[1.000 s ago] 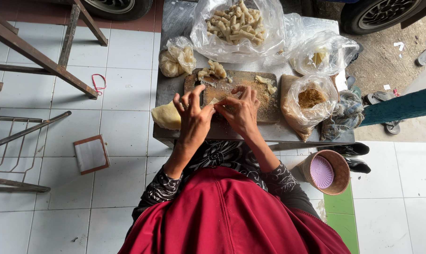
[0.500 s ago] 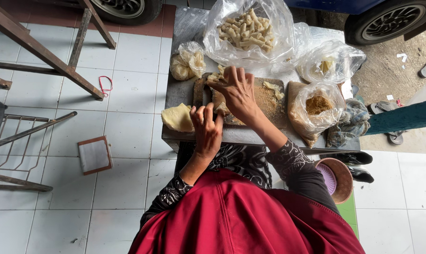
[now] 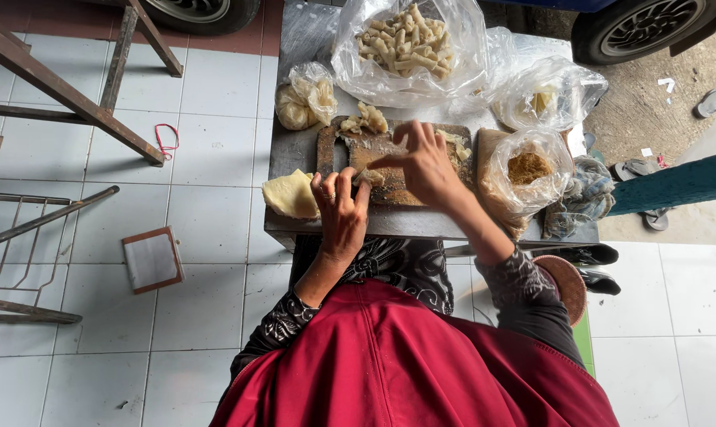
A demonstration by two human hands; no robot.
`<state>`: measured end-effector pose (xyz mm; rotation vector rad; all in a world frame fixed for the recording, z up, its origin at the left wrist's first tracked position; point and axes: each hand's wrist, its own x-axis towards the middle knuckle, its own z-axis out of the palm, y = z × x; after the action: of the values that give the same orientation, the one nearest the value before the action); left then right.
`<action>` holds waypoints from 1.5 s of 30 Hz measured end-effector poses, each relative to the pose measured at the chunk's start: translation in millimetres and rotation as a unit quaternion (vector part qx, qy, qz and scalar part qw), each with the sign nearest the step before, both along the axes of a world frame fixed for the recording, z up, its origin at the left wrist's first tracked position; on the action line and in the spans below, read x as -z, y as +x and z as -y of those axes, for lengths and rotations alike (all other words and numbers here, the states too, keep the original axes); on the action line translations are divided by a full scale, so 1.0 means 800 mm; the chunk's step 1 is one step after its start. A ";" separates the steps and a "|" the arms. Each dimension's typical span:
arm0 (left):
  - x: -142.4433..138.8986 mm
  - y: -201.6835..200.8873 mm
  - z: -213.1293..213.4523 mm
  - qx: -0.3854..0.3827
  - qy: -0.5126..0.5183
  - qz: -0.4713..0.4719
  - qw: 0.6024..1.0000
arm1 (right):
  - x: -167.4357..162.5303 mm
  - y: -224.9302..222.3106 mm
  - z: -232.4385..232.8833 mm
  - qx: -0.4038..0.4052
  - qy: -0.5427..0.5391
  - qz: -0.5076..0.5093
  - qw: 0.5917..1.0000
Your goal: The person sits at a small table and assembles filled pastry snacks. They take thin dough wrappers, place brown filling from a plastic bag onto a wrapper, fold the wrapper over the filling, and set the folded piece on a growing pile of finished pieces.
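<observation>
my left hand [image 3: 340, 207] rests at the near edge of the wooden cutting board [image 3: 389, 162], fingers [image 3: 347, 180] curled up and closed around a small pale piece of dough [image 3: 369, 177] that sits on the board. my right hand [image 3: 421, 162] hovers over the middle of the board, index finger and thumb pinched toward that same piece, the other fingers spread loose above it. the piece is cream-coloured, soft-looking and lumpy, partly hidden between my hands, so i cannot tell its full shape.

the board lies across a dark grey worktop [image 3: 294, 150]. more pale scraps [image 3: 364, 120] lie at its far left corner and a few [image 3: 456, 142] along its right edge. just left of the board, touching my left hand's side, is a folded stack of thin yellowish wrapper sheets [image 3: 290, 194]. behind the board a large clear plastic bag [image 3: 409, 47] holds many finished pale rolls. a smaller knotted bag [image 3: 304, 99] with pale lumps sits at the far left, and an open bag of brown crumbly filling [image 3: 527, 170] stands right of the board. i wear a red apron [image 3: 389, 356] over patterned dark sleeves.
</observation>
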<state>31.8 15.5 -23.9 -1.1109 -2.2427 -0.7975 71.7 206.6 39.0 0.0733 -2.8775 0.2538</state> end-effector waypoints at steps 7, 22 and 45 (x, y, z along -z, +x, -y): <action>-0.002 -0.005 0.003 0.008 -0.001 0.000 1.000 | 0.008 0.040 0.011 0.002 0.113 -0.105 0.988; -0.018 -0.034 0.001 0.051 -0.062 -0.003 0.997 | 0.051 0.021 0.046 0.093 -0.149 -0.133 0.975; -0.023 -0.049 -0.001 0.067 -0.017 0.055 0.996 | 0.049 0.020 0.056 0.075 -0.158 -0.185 0.967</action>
<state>-7.1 16.6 -5.8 -1.2720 -2.2989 -0.8980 87.9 161.8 -0.5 -0.1397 -2.4255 0.5954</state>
